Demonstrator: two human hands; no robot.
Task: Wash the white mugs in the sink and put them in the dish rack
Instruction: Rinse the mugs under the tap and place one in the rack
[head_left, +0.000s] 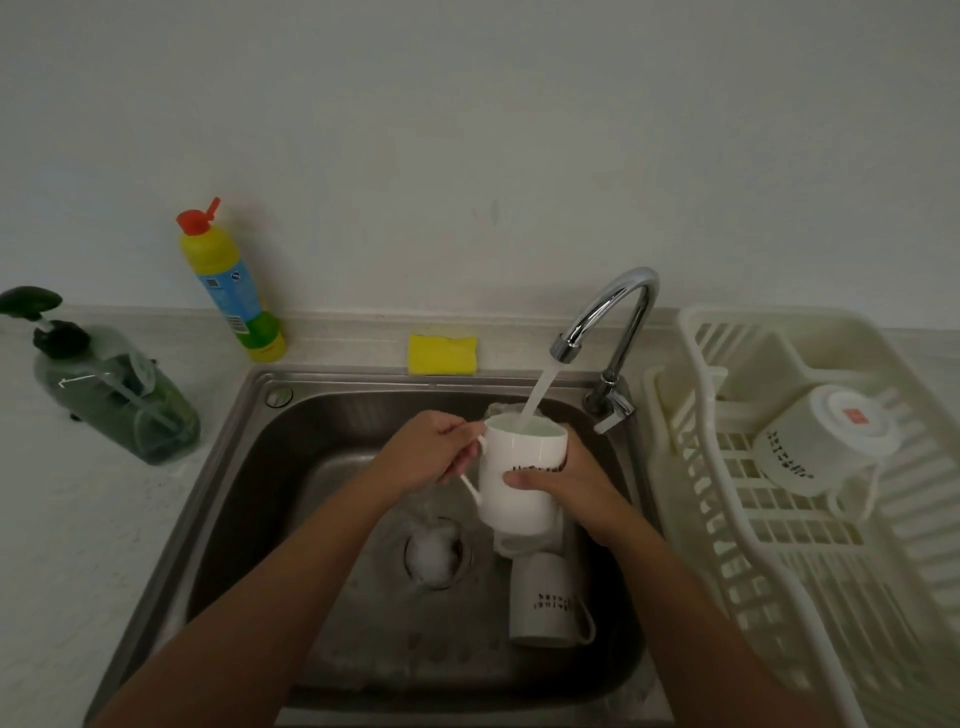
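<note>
Over the steel sink I hold a white mug upright under the running tap; water streams into it. My left hand grips its handle. My right hand wraps round the mug's right side, with a pale cloth pressed between palm and mug. A second white mug lies on its side on the sink floor below. A third white mug lies tilted, bottom facing me, in the cream dish rack to the right.
A yellow sponge lies on the ledge behind the sink. A yellow bottle with a red cap stands at the back left; a green pump dispenser sits further left. The drain lies in the basin's middle.
</note>
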